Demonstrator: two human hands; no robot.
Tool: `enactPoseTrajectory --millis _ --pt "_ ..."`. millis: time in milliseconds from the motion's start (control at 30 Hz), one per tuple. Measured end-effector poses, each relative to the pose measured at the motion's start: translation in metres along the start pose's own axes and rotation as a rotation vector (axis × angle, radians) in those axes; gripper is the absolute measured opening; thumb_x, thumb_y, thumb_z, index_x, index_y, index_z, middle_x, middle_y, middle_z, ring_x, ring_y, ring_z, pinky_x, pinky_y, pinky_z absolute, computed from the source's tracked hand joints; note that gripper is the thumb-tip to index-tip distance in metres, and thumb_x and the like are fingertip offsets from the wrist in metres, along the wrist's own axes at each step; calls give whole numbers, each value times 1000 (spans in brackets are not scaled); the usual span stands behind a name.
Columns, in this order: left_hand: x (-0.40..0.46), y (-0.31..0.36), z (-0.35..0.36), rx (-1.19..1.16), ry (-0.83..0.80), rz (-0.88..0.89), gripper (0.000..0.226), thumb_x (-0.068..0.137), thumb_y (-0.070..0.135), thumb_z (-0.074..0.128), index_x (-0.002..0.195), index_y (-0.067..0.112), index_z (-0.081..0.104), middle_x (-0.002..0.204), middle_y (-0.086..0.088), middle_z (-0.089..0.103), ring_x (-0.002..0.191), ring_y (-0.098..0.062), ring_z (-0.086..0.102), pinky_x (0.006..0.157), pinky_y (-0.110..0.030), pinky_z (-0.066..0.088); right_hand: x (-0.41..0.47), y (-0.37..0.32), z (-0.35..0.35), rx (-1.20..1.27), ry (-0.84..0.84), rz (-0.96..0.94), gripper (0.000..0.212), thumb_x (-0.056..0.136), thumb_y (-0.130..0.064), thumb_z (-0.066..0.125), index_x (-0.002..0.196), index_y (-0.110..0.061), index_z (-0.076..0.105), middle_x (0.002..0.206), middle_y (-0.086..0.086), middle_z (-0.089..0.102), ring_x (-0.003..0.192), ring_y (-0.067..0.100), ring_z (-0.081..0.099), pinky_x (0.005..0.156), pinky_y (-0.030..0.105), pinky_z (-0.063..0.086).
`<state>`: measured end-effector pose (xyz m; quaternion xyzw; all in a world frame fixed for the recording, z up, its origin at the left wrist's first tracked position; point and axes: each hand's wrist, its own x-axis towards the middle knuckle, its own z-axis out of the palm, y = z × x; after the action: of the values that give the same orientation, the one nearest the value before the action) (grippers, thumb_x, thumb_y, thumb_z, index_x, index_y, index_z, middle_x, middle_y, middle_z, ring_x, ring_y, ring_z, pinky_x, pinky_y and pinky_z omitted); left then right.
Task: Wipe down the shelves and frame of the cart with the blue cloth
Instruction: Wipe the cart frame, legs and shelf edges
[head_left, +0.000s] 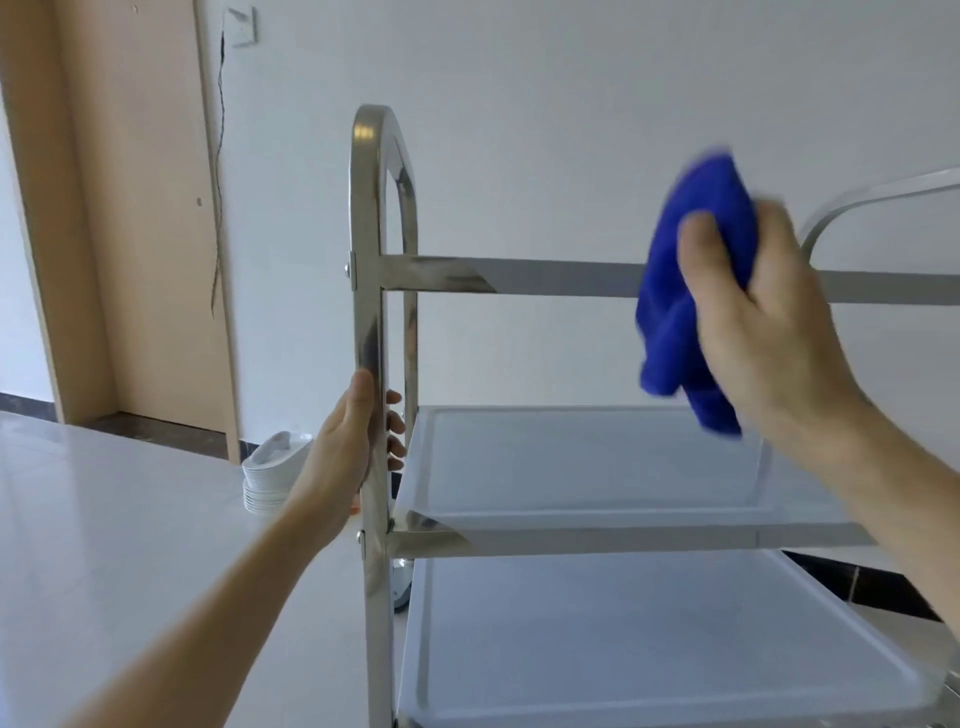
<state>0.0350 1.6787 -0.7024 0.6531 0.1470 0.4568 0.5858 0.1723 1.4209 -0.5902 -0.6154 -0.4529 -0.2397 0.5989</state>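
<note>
Nearest the viewer, the lower shelf (649, 639) of the cart (371, 582) lies below and right of the upright post (370, 322), which serves as reference throughout. It looks glossy and bare.

Left hand (353, 441): its grip is clamped round the post, thumb on the near face, fingertips (395, 431) showing past the far edge, just above the corner of the middle shelf (587, 457). Judgement: this hand steadies the cart. A wheel (402, 582) shows low behind the post. If the hold loosens while the other hand pushes, the cart may roll or swing on the smooth floor (104, 519).

Right hand (753, 312): well right of the post, its grip is closed on the bunched blue cloth (691, 291), thumb across the front. The cloth is in front of the upper rail (545, 278); both are blurred, and contact with the rail cannot be confirmed.

Risks, as judged:
- The cloth is wadded, with a loose tail hanging down. A wad cleans only a narrow strip and may miss the rail's underside and the corner brackets.
- The tail could snag on a bracket or screw at the post.
- Wiping toward the post brings the cloth onto the left hand, leaving the gripped stretch uncleaned.

Beyond the post, a stack of white dishes (270, 478) sits on the floor near the door frame (130, 218). A cart drifting that way could strike it.
</note>
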Motion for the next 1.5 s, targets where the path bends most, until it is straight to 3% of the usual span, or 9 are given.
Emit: enactPoseTrajectory --millis 67,133,233,300,600,767,967,1167,1500 --pt "-1 1 1 5 -1 -3 65 88 68 35 105 11 60 75 -3 61 68 -22 58 69 -38 51 24 -23 29 -317 231 -352 39 102 -51 37 131 -29 50 111 6 69 98 27 63 83 37 47" --pt "-2 3 3 22 -2 -4 65 89 68 34 105 10 59 77 -5 59 67 -22 57 68 -37 51 38 -39 68 -629 341 -443 50 101 -55 31 142 -31 48 136 2 56 115 33 53 90 46 40" --pt "-4 7 3 28 2 1 60 92 65 32 100 11 58 72 -2 56 62 -19 56 66 -35 50 33 -44 133 -891 -45 -360 57 98 -66 24 145 -36 38 149 1 44 126 36 44 104 56 32" --pt "-4 7 2 20 1 1 57 95 63 32 98 12 58 69 1 55 60 -17 55 67 -37 48 24 -33 166 -958 -222 -343 71 95 -73 20 145 -27 38 146 8 46 127 41 42 108 66 24" --pt "4 0 -14 87 62 31 67 86 75 31 96 14 57 62 7 56 56 -16 53 62 -38 48 38 -46 203 -903 -4 -432 65 101 -64 27 109 -12 64 99 8 70 94 36 59 88 52 38" --pt "9 -3 -27 101 90 84 68 90 72 29 96 11 57 66 -4 54 57 -21 51 54 -35 47 56 6 145 -928 61 -705 59 100 -67 31 111 -22 67 94 5 72 81 36 66 74 44 46" --pt "9 -3 -31 82 98 72 66 88 72 29 97 13 58 66 0 54 54 -15 52 48 -23 49 74 86 31 -989 294 -577 58 103 -60 33 99 -15 69 87 9 70 75 38 62 71 48 46" --pt "6 -1 -27 68 132 49 63 87 71 28 95 16 57 69 -1 53 51 -9 49 45 -18 45 64 42 94 -954 219 -471 64 101 -63 23 97 -19 69 91 7 71 83 36 61 78 45 39" --pt "11 1 -45 19 110 43 67 90 70 33 96 9 60 66 -2 58 56 -19 54 56 -33 50 53 -21 181 -900 -42 -727 56 100 -66 28 121 -26 61 108 4 70 94 35 63 82 47 43"
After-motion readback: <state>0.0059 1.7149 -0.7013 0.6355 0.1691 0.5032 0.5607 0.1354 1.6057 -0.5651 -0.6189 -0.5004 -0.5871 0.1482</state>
